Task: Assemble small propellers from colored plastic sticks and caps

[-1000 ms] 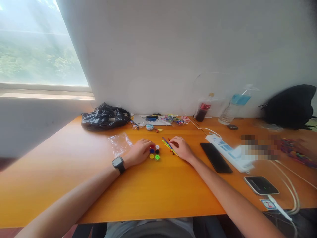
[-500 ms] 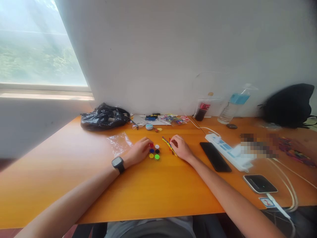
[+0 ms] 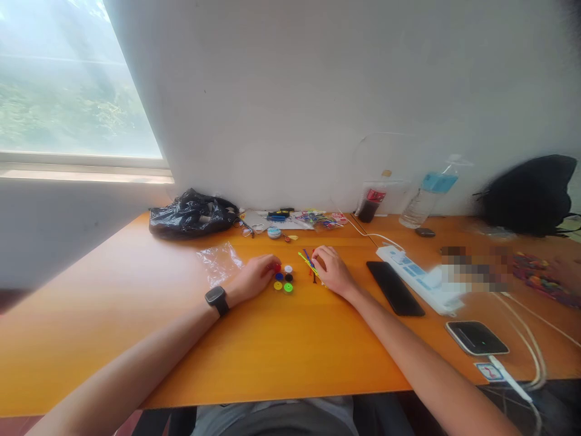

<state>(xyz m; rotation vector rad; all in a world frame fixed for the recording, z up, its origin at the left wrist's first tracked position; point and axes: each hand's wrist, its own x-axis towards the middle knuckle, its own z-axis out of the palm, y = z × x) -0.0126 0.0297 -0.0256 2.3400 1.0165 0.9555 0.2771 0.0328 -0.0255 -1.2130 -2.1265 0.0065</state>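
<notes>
My left hand (image 3: 261, 272), with a dark watch (image 3: 216, 297) on its wrist, has its fingers closed at a small red round piece (image 3: 278, 267). Close by on the wooden table stand several matching round pieces: a white one (image 3: 288, 269), a blue one (image 3: 279, 277), a black one (image 3: 289, 278), a yellow one (image 3: 278, 286) and a green one (image 3: 288, 287). Thin coloured strips (image 3: 308, 264), among them yellow-green, blue and black ones, lie crossed to their right. My right hand (image 3: 332, 267) is closed in a pinch at these strips; its fingertips are partly hidden.
A clear plastic bag (image 3: 221, 263) lies left of my left hand. Right of my right hand are a black phone (image 3: 394, 287), a white power strip (image 3: 415, 275) and a charging pad (image 3: 477, 337). A black bag (image 3: 193, 213), small items and a water bottle (image 3: 422, 197) line the wall.
Under my right fingers the strips have shifted: a yellow-green one now shows on top, with blue and black ends more exposed. My left hand stays at the red piece.
</notes>
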